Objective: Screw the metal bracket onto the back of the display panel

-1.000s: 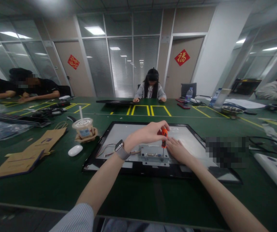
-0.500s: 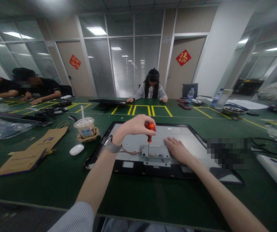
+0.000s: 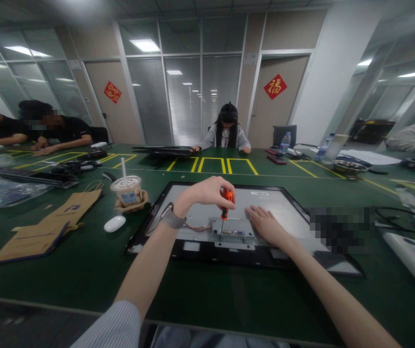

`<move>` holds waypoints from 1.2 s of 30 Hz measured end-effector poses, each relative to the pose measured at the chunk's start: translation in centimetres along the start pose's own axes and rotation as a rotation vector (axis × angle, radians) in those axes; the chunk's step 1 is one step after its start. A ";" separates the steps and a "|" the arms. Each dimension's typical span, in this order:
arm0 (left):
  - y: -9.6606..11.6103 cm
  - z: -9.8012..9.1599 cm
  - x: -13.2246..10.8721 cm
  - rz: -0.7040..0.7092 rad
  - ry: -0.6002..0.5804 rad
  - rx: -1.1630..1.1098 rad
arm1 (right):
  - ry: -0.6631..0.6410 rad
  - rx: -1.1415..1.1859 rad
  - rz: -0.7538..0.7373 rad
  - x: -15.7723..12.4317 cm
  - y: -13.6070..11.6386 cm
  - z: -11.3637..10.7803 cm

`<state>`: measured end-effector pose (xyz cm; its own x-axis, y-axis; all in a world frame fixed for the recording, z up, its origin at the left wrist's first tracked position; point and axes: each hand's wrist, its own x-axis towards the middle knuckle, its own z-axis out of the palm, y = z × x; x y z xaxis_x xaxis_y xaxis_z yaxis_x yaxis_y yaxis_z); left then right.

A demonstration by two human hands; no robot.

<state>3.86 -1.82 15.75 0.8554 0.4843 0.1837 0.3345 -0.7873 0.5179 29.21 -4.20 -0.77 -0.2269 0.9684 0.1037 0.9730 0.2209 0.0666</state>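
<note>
My left hand point(image 3: 210, 191) is closed round the orange and black handle of a screwdriver point(image 3: 228, 197). The screwdriver stands nearly upright, its thin shaft reaching down to the front of a metal bracket point(image 3: 241, 226) with connector ports. That bracket sits on the grey back of a flat display panel point(image 3: 279, 200) with a black frame, lying on the table. Thin wires point(image 3: 197, 227) run to the bracket from the left. My right hand point(image 3: 266, 224) lies flat on the panel, fingers stretched out, just right of the bracket.
Left of the panel are a lidded drink cup point(image 3: 126, 191) in a carrier, a white mouse point(image 3: 115, 224) and a brown paper bag point(image 3: 48, 227). A white device point(image 3: 412, 261) and cables lie at right. Across the green table sits a person point(image 3: 227, 130) beside a dark panel point(image 3: 164, 151).
My left hand and the screwdriver have dipped slightly, and the tip has shifted down to the bracket's front. My right hand stays put. The person opposite has tilted the dark panel slightly.
</note>
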 end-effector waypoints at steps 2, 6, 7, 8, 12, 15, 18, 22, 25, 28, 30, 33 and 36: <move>-0.2 0.2 0.1 -0.005 -0.010 -0.018 | -0.003 0.002 -0.001 0.0 0.0 0.0; -0.4 0.4 0.3 -0.006 -0.018 -0.031 | 0.004 0.017 -0.003 -0.1 0.0 -0.1; -0.4 0.4 0.3 -0.007 -0.017 -0.031 | 0.007 0.019 -0.002 -0.1 -0.1 -0.1; -0.4 0.5 0.4 -0.007 -0.015 -0.031 | 0.008 0.018 -0.001 0.0 -0.1 -0.1; -0.4 0.5 0.4 0.014 -0.004 -0.042 | 0.001 0.009 -0.004 0.0 -0.1 -0.1; -0.2 0.5 0.4 0.035 -0.023 -0.054 | 0.004 0.002 -0.011 0.0 -0.1 -0.1; 0.1 0.4 0.4 0.031 -0.054 -0.027 | 0.009 -0.007 -0.018 0.0 0.0 0.0; 0.7 0.1 0.1 0.021 -0.049 0.030 | 0.001 -0.007 -0.013 0.0 0.0 0.0; 1.1 -0.2 -0.2 0.010 -0.029 0.031 | -0.002 -0.005 -0.009 0.0 -0.1 0.0; 1.4 -0.4 -0.4 0.007 -0.021 0.020 | 0.003 -0.004 -0.013 0.0 0.0 0.0; 1.4 -0.5 -0.4 0.012 -0.027 0.029 | 0.009 -0.003 -0.015 0.0 0.1 0.1; 1.3 -0.5 -0.4 0.011 -0.035 0.044 | 0.021 0.004 -0.018 0.0 0.2 0.3; 1.1 -0.4 -0.3 0.015 -0.033 0.046 | 0.024 0.004 -0.023 0.0 0.3 0.4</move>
<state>3.84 -2.73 16.60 0.8728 0.4600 0.1629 0.3388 -0.8115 0.4761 29.47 -4.07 -1.14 -0.2503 0.9599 0.1260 0.9676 0.2438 0.0653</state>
